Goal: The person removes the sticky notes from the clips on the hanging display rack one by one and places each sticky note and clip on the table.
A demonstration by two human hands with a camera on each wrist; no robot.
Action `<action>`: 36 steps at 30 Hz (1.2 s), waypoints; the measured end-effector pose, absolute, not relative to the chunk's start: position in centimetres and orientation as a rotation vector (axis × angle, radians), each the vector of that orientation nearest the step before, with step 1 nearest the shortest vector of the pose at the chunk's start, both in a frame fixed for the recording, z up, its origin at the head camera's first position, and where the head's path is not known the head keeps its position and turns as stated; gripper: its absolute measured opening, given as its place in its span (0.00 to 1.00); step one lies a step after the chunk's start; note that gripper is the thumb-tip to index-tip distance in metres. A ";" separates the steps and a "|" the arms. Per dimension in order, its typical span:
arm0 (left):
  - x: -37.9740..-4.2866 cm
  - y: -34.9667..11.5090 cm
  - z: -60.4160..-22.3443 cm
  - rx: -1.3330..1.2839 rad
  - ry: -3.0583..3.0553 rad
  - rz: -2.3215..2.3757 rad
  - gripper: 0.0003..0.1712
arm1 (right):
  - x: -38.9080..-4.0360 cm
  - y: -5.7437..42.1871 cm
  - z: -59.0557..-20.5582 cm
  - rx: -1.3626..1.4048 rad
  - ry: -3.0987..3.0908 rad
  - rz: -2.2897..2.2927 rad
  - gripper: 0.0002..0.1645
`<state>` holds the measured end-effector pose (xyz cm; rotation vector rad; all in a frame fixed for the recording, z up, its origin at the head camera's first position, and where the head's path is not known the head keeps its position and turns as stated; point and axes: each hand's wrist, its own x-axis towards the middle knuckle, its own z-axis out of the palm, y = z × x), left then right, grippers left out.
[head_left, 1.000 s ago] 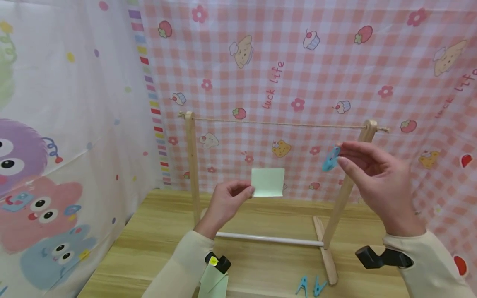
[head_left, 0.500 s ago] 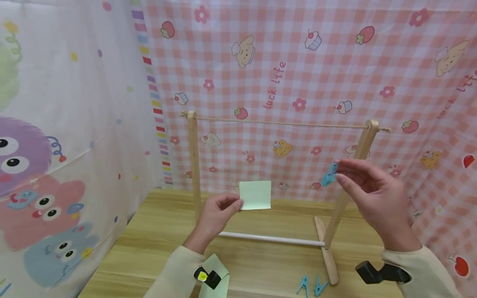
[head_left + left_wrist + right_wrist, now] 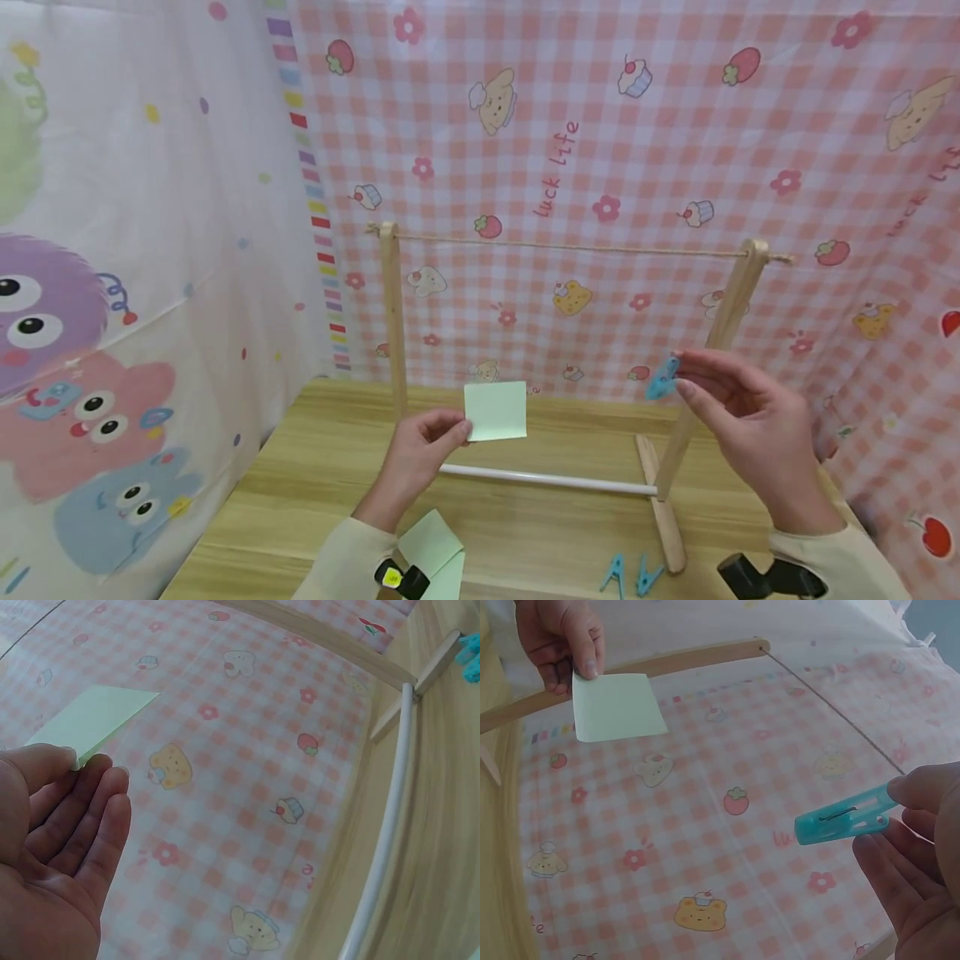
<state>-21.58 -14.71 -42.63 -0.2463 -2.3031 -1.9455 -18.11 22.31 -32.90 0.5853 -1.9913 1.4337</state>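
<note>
A pale green sticky note [image 3: 496, 411] is pinched at its lower left corner between thumb and fingers of my left hand [image 3: 420, 454]. In the left wrist view the note [image 3: 97, 712] sticks out past the thumb tip. My right hand [image 3: 753, 425] holds a blue clothespin [image 3: 662, 379] near the frame's right post. The right wrist view shows this clothespin [image 3: 844, 816] with its handle ends between thumb and fingers. Both hands are in front of a wooden frame whose string [image 3: 555, 245] runs between two posts, with nothing hanging from it.
Two more blue clothespins [image 3: 615, 573] lie on the wooden table [image 3: 555, 533] beside the frame's right foot [image 3: 663, 517]. Several green sticky notes [image 3: 433, 542] lie near my left sleeve. A white rod [image 3: 547, 477] joins the frame low down. A checked cloth [image 3: 600, 125] hangs behind.
Both hands have come down, away from the string. The left hand has also moved left with the sticky note; the right still holds the clothespin.
</note>
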 end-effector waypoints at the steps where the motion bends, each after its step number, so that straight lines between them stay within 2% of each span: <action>1: -21.5 -14.8 -42.8 -0.228 -2.312 -1.942 0.08 | -18.0 22.4 -33.2 0.589 -1.991 1.439 0.21; 16: -19.5 -17.1 -45.7 -0.074 -2.325 -1.968 0.07 | -17.5 22.8 -37.0 0.590 -1.987 1.483 0.20; 23: -18.1 -18.8 -47.2 0.004 -2.317 -1.979 0.08 | -16.7 22.6 -38.9 0.445 -2.057 1.486 0.21; 36: -15.1 -21.9 -50.6 0.221 -2.332 -2.018 0.11 | -15.7 22.8 -42.3 0.344 -2.115 1.537 0.21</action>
